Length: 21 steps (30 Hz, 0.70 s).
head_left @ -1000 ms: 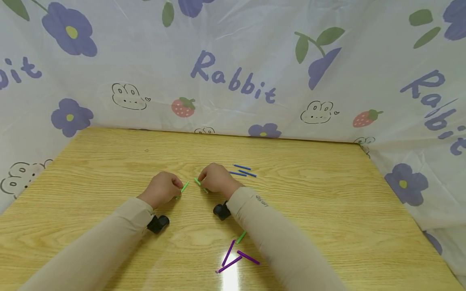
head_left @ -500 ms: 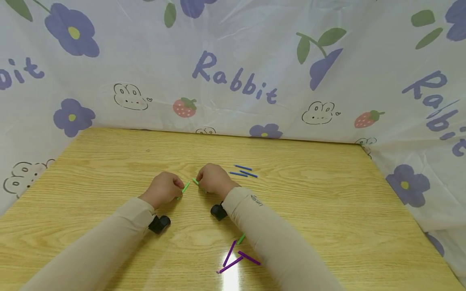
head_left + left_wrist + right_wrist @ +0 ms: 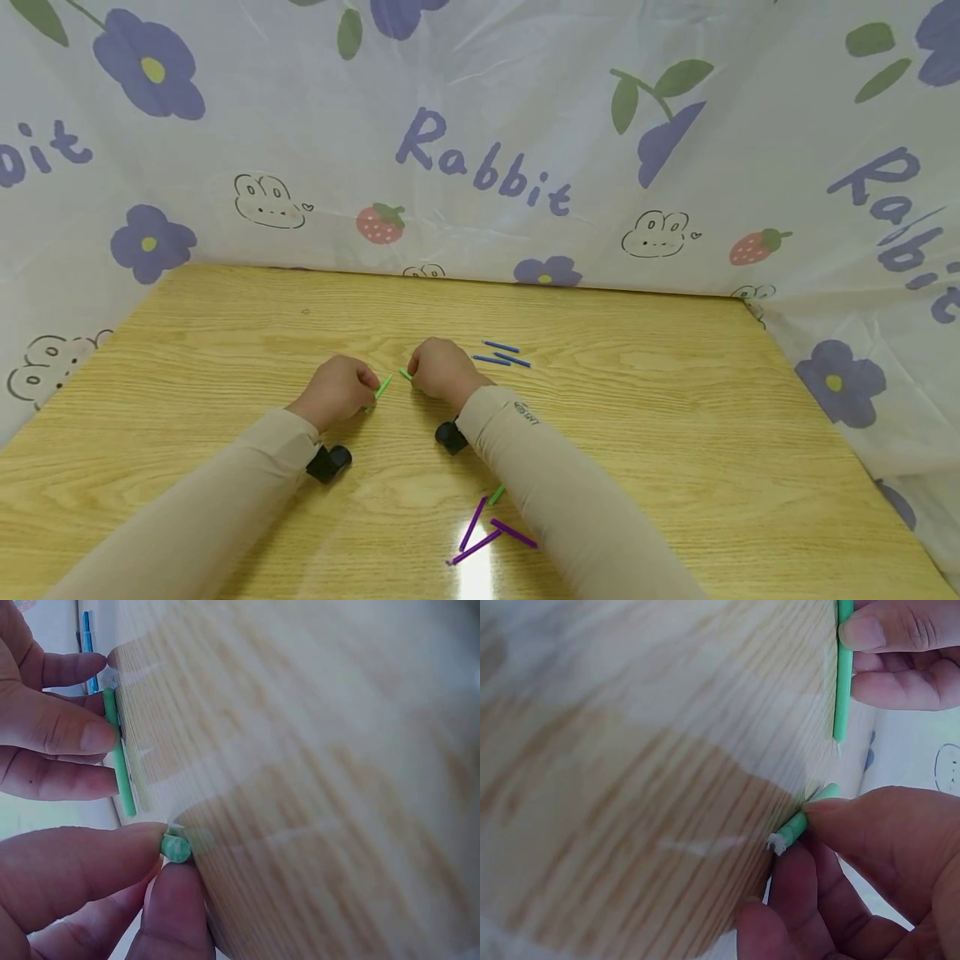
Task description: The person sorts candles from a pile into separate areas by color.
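- left green stick (image 3: 384, 386) pinched between left hand's (image 3: 339, 390) fingers (image 3: 176, 900);
- right green stick (image 3: 406, 374) pinched by right hand (image 3: 444, 367);
- sticks apart, short of tabletop's (image 3: 660, 400) back edge; both hands angled inward

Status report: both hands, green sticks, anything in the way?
Left hand pinches one green stick; right hand pinches another green stick. Sticks apart. Head view: right sleeve partly hides third green stick.
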### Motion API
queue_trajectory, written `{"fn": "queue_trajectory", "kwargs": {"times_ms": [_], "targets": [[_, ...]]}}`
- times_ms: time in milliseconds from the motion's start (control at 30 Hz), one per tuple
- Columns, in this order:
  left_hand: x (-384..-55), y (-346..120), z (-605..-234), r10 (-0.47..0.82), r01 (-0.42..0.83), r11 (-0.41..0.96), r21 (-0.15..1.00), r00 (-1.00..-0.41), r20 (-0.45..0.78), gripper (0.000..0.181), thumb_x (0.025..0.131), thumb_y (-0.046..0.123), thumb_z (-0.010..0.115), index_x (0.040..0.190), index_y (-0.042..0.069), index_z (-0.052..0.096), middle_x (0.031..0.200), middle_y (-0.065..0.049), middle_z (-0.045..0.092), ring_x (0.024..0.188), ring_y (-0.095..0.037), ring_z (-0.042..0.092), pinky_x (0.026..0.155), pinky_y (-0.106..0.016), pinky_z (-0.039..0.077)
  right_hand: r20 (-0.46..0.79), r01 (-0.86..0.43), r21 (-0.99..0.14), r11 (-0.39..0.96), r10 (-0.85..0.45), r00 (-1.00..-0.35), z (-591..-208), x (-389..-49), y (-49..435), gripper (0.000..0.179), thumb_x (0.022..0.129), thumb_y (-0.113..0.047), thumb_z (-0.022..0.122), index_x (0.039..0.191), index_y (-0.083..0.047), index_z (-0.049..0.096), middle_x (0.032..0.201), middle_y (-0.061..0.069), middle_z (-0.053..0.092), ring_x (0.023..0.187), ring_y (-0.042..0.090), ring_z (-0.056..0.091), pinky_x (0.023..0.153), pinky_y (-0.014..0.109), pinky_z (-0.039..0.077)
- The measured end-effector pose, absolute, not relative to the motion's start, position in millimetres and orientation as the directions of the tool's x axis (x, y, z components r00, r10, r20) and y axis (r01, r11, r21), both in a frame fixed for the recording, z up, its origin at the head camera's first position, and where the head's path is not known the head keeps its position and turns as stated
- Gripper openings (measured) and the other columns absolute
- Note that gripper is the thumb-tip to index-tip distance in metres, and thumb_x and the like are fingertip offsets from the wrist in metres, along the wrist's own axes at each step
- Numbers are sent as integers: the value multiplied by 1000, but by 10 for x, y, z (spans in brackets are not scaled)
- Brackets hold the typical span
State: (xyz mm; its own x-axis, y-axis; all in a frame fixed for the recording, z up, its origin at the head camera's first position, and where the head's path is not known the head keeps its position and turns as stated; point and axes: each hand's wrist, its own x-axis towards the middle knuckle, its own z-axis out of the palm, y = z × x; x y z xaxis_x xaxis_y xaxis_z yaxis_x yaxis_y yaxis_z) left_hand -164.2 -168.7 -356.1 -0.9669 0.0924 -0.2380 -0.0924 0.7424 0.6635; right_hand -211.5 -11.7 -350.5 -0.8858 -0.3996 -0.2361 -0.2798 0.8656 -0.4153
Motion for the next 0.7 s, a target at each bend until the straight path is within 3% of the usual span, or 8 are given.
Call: {"fn": "queue_trajectory", "kwargs": {"times_ms": [700], "targets": [[-1629, -1680, -3507, 100, -85, 753, 653, -965, -241, 19, 84, -3, 62, 101, -10, 67, 101, -22, 65, 80, -25, 60, 64, -32, 50, -225, -299, -411, 861, -414, -882, -3432, -2058, -71, 21, 95, -14, 60, 112, -12, 72, 112, 0, 69, 93, 13, 63, 78, 25, 50]]}}
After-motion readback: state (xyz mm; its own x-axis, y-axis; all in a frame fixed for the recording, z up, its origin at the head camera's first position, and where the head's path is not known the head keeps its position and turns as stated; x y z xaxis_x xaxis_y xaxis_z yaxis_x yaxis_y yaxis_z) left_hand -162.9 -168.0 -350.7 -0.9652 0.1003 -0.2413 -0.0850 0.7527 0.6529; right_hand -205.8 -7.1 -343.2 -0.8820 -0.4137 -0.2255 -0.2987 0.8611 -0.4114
